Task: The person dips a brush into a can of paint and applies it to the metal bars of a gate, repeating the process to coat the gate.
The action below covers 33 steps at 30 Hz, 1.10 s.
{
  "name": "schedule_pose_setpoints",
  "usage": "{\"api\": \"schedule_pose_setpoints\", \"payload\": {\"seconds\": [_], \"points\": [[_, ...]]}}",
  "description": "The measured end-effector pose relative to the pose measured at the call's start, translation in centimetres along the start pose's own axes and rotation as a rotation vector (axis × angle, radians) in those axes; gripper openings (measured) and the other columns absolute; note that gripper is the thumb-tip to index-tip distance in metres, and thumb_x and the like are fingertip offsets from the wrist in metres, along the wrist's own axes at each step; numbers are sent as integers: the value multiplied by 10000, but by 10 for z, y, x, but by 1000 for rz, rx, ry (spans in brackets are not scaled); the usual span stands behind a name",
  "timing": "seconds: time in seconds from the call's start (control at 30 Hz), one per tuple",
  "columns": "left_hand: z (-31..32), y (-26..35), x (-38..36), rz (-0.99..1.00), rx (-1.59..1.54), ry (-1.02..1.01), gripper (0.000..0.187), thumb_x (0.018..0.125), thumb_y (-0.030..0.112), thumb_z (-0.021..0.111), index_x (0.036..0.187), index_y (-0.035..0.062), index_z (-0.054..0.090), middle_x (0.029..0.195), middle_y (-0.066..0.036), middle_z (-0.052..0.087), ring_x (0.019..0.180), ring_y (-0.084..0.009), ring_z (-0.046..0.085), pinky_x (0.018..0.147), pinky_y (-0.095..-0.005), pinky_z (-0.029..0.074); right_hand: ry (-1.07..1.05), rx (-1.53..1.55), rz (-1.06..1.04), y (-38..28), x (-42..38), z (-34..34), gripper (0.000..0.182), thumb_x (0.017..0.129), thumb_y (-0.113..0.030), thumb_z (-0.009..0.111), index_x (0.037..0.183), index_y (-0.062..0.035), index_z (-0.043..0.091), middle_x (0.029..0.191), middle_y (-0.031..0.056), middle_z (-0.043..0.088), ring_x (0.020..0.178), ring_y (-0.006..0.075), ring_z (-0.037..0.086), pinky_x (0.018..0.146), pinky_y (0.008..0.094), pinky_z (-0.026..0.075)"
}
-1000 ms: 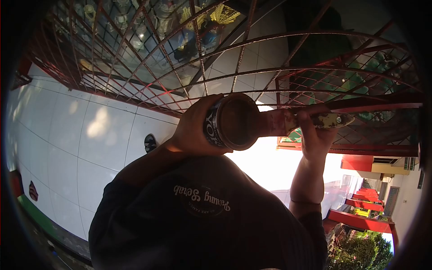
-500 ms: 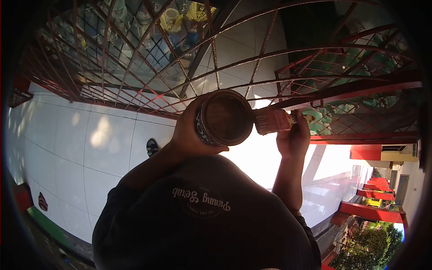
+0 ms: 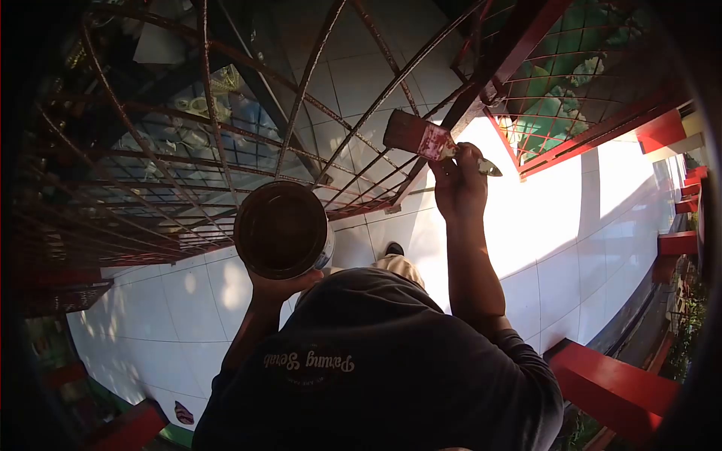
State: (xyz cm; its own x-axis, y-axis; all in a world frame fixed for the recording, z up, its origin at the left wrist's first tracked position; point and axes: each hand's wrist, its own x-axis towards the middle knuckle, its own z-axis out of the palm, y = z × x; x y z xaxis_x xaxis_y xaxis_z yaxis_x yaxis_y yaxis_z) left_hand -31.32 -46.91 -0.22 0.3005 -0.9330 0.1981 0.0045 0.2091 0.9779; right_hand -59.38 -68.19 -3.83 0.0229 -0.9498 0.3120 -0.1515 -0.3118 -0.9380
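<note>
My left hand (image 3: 280,289) is closed around a round paint can (image 3: 320,222), holding it from beneath and the side. The can's open top faces me, and dark brown paint shows inside. To the right, my right hand (image 3: 462,186) grips a wide paintbrush (image 3: 435,141) by its handle, whose pointed end sticks out past the fingers. Its bristles look reddish brown and point up and left, close over the bars of a metal lattice grille (image 3: 359,128) in this view. Paint stains cover the brush's ferrule.
Rusty lattice bars curve across the upper left, with bottles and other goods behind them. A red metal frame (image 3: 519,45) runs across the upper right beside a green painted panel (image 3: 545,109). Pale floor tiles (image 3: 188,316) lie below, and a red beam (image 3: 613,387) stands at lower right.
The brush has moved up and away from the can's rim, toward the grille. The can has shifted left and lower, while the whole view has turned.
</note>
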Motion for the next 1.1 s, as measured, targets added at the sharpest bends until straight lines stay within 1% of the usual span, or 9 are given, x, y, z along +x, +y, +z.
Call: {"api": "schedule_pose_setpoints", "payload": {"seconds": [0.07, 0.2, 0.37, 0.5, 0.57, 0.63, 0.8, 0.9, 1.1], "points": [[-15, -9, -9, 10, 94, -6, 1237, 542, 192, 985, 1508, 74, 222, 1436, -152, 439, 1312, -292, 504, 1077, -446, 496, 83, 847, 258, -24, 10, 16, 301, 961, -199, 645, 1133, 35, 565, 1095, 167, 641, 910, 270, 692, 813, 369, 586], [-33, 0, -17, 118, 233, 65, 984, 574, 169, 932, 1420, 33, 449, 1330, -126, 573, 1241, -282, 560, 1069, -420, 470, 133, 523, -53, -36, 45, 12, 194, 951, -89, 651, 1095, 33, 607, 1022, 136, 659, 929, 211, 681, 846, 351, 595], [-54, 1, -27, 79, 254, 63, 955, 569, 160, 917, 1403, 39, 468, 1330, -117, 573, 1219, -277, 569, 1051, -423, 475, 347, 287, -407, -83, 63, -10, 151, 927, -23, 651, 1073, 11, 640, 1023, 122, 671, 926, 187, 670, 858, 345, 576], [-57, 1, -36, 33, 217, 114, 911, 568, 155, 909, 1373, 41, 496, 1312, -112, 583, 1203, -271, 579, 1044, -421, 477, 308, 118, -572, -81, 44, -1, 158, 874, 6, 687, 1030, 8, 662, 981, 140, 709, 917, 211, 691, 789, 322, 560], [-77, -7, -41, 14, 386, -30, 1067, 581, 195, 955, 1448, 53, 350, 1368, -134, 516, 1248, -287, 558, 1043, -423, 504, 278, -214, -808, -74, 27, 13, 172, 837, 36, 712, 999, 2, 670, 974, 151, 722, 896, 254, 717, 793, 328, 574], [-85, -10, -40, 21, 467, -103, 1149, 588, 213, 977, 1486, 60, 278, 1392, -146, 486, 1269, -294, 548, 1039, -424, 520, 188, -162, -887, -44, 11, 36, 206, 776, 38, 776, 950, -18, 681, 960, 157, 729, 887, 277, 738, 771, 328, 599], [-81, -2, -30, 38, 334, -56, 1137, 589, 207, 973, 1482, 63, 285, 1382, -147, 496, 1273, -294, 547, 1026, -427, 532, 13, -210, -861, -17, -27, 61, 270, 710, 8, 840, 929, -53, 694, 992, 160, 726, 881, 273, 748, 731, 331, 622], [-73, 2, -26, 28, 217, -7, 1124, 590, 209, 970, 1473, 63, 291, 1384, -148, 493, 1265, -294, 551, 1034, -432, 530, 56, -139, -766, -25, -37, 57, 261, 721, 12, 832, 933, -58, 696, 982, 157, 728, 875, 276, 747, 735, 334, 615], [-101, -15, -36, 143, 372, -38, 1077, 609, 226, 963, 1462, 69, 325, 1363, -133, 514, 1252, -290, 557, 1059, -446, 511, 415, -112, -399, -33, -31, 39, 130, 860, 8, 703, 988, -7, 680, 940, 126, 719, 852, 197, 700, 803, 342, 556]]}}
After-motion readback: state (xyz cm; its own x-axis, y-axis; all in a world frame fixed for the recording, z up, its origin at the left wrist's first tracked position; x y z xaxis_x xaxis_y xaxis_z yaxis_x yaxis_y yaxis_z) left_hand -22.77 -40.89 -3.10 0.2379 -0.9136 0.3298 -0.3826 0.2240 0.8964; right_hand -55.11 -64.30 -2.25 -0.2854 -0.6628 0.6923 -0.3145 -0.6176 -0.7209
